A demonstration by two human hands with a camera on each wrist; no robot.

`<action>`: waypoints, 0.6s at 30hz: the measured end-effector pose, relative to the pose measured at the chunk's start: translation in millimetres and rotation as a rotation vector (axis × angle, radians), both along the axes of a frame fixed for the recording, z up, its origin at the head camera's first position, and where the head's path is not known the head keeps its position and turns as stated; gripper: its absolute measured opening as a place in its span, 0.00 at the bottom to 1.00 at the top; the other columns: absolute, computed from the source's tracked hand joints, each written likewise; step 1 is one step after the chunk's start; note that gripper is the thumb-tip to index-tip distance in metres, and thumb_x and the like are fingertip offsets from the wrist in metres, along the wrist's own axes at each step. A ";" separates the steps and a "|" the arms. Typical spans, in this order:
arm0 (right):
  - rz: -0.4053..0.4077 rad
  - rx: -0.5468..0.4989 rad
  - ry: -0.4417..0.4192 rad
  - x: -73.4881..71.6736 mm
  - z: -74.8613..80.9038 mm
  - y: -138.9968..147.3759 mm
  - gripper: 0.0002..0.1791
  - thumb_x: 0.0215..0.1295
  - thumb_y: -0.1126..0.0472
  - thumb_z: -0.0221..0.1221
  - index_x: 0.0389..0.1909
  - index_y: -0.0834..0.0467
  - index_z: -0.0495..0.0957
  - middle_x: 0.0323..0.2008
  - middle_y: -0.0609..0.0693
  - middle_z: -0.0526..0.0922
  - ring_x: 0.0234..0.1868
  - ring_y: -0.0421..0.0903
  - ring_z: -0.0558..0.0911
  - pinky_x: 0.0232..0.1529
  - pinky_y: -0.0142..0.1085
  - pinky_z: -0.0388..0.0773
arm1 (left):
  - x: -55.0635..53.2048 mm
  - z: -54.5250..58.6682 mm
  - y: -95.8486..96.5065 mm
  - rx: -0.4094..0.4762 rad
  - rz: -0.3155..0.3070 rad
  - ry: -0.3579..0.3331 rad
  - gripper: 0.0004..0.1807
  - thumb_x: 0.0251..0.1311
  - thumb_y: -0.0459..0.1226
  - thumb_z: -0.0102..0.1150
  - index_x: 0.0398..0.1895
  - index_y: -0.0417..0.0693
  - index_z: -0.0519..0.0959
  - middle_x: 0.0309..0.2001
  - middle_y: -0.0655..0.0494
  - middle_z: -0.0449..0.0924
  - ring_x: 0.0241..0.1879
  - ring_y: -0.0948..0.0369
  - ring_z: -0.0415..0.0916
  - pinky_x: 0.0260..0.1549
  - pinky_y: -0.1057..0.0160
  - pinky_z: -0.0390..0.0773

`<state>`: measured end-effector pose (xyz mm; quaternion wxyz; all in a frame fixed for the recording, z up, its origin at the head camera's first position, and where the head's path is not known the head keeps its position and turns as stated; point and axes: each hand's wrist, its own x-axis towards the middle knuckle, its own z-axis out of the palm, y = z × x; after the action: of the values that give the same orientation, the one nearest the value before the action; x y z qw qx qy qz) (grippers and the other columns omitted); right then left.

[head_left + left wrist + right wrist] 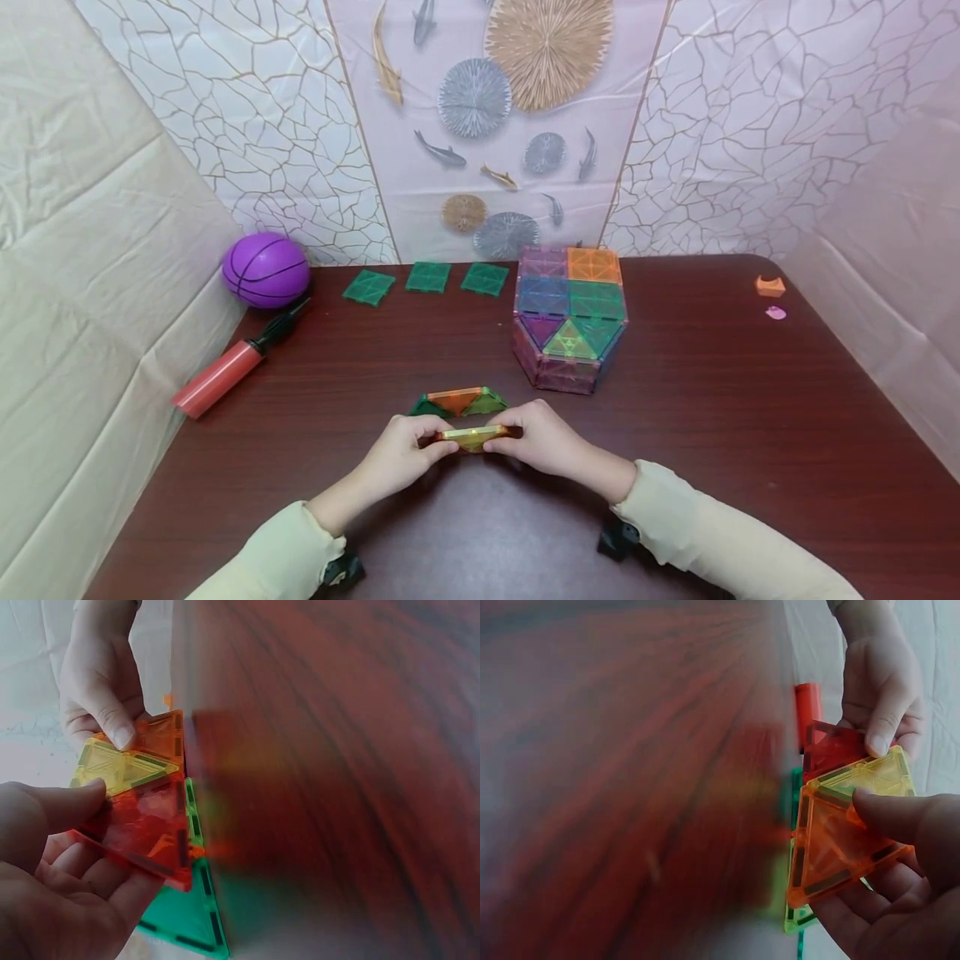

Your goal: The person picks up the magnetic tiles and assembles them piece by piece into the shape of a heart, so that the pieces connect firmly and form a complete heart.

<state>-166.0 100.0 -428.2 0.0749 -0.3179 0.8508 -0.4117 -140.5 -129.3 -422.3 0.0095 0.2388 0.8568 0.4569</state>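
Note:
My left hand [397, 454] and right hand [543, 437] hold a joined strip of see-through magnetic tiles between them, low over the table's near middle. The strip has a yellow triangle tile [474, 437] at its centre. A red triangle tile [146, 825] is gripped between the left thumb and fingers, and an orange triangle tile [840, 840] between the right thumb and fingers. Both thumbs lie near the yellow piece. Just beyond stands a second row, with a dark green tile [427, 407], an orange tile [454, 402] and a light green tile [486, 402].
A tile box shape [543, 296] in many colours stands at the back centre-right. Left of it lie three green square tiles [484, 279]. A purple ball [266, 270] and a red hand pump [219, 379] are at the left; a small orange piece [770, 287] is far right.

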 end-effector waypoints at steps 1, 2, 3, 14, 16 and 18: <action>0.004 0.008 -0.002 -0.8 -0.2 -1.6 0.02 0.58 0.61 0.67 0.31 0.55 0.86 0.23 0.41 0.83 0.15 0.29 0.70 0.21 0.26 0.70 | -0.2 -0.2 -1.1 -0.010 0.000 -0.006 0.01 0.53 0.30 0.67 0.28 0.43 0.84 0.25 0.60 0.81 0.26 0.71 0.68 0.26 0.71 0.71; 0.007 0.014 -0.007 -1.4 -0.2 -3.1 0.02 0.58 0.61 0.67 0.31 0.55 0.86 0.23 0.41 0.83 0.15 0.29 0.70 0.21 0.26 0.70 | -0.4 -0.2 -2.1 -0.019 -0.004 -0.014 0.01 0.54 0.30 0.67 0.28 0.42 0.84 0.24 0.60 0.80 0.25 0.71 0.67 0.25 0.71 0.70; 0.010 0.018 -0.008 -1.7 -0.1 -4.2 0.02 0.58 0.61 0.67 0.31 0.55 0.86 0.24 0.41 0.84 0.16 0.29 0.70 0.20 0.26 0.70 | -0.4 -0.2 -2.9 -0.028 -0.004 -0.024 0.01 0.54 0.30 0.67 0.27 0.42 0.84 0.24 0.60 0.80 0.25 0.71 0.67 0.24 0.71 0.70; 0.018 0.020 0.009 -2.5 -0.1 -9.8 0.02 0.58 0.62 0.67 0.28 0.56 0.86 0.20 0.43 0.83 0.13 0.29 0.71 0.20 0.27 0.72 | -1.9 -3.4 -7.7 -0.077 0.006 -0.036 0.02 0.55 0.32 0.67 0.27 0.45 0.84 0.25 0.60 0.81 0.24 0.71 0.68 0.25 0.71 0.70; 0.019 0.021 0.012 -2.7 -1.0 -10.0 0.02 0.58 0.62 0.67 0.28 0.56 0.86 0.20 0.42 0.82 0.13 0.29 0.71 0.20 0.26 0.72 | -1.7 -3.6 -8.0 -0.076 0.005 -0.042 0.02 0.56 0.32 0.67 0.27 0.43 0.84 0.25 0.60 0.81 0.25 0.71 0.68 0.25 0.71 0.71; 0.024 0.023 0.008 -2.9 -1.5 -10.1 0.03 0.58 0.62 0.67 0.28 0.56 0.86 0.19 0.42 0.82 0.13 0.29 0.71 0.20 0.27 0.72 | -1.4 -3.7 -8.4 -0.073 0.005 -0.054 0.03 0.56 0.33 0.67 0.28 0.42 0.84 0.25 0.60 0.81 0.24 0.71 0.68 0.23 0.71 0.71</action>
<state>-169.0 90.0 -429.7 0.0800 -0.3290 0.8517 -0.3998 -141.9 -137.7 -426.0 0.0402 0.2236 0.8731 0.4314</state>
